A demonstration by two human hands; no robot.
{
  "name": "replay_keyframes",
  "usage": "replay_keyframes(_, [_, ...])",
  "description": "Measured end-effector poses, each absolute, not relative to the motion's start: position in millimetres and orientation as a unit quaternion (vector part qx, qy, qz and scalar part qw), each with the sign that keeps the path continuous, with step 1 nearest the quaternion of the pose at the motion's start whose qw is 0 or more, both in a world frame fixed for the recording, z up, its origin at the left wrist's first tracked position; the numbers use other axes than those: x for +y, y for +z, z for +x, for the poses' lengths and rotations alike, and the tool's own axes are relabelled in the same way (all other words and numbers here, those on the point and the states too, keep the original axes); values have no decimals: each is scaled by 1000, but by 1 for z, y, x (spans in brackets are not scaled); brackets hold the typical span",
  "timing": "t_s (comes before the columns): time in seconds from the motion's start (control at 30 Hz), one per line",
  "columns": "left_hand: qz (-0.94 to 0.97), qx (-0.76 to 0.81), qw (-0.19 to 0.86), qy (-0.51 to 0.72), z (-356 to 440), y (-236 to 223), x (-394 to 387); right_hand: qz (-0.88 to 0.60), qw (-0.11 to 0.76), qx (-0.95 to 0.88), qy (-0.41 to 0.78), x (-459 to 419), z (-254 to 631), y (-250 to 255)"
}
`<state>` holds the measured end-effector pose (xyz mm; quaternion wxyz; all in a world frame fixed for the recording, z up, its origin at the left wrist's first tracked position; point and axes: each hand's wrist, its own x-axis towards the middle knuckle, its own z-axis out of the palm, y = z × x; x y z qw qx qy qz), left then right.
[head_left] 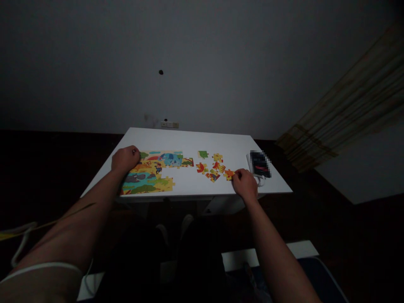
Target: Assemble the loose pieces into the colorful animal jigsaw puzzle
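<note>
A partly assembled colourful jigsaw puzzle lies on the left half of a small white table. My left hand rests on its upper left corner with the fingers curled closed. Several loose puzzle pieces are scattered to the right of the puzzle. My right hand sits at the table's front right, its fingers pinching an orange loose piece at the edge of that group.
A dark object with a white cable lies near the table's right edge, just beyond my right hand. A wall socket sits behind the table. A curtain hangs at the right. The floor around is dark.
</note>
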<state>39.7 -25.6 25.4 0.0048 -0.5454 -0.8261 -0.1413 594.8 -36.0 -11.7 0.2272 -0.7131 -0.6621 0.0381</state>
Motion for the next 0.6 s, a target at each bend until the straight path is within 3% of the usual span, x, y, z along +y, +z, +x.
replay_keyframes(0.6, [-560, -824, 43, -77, 51, 26, -32, -711, 226, -665, 34, -39, 593, -12])
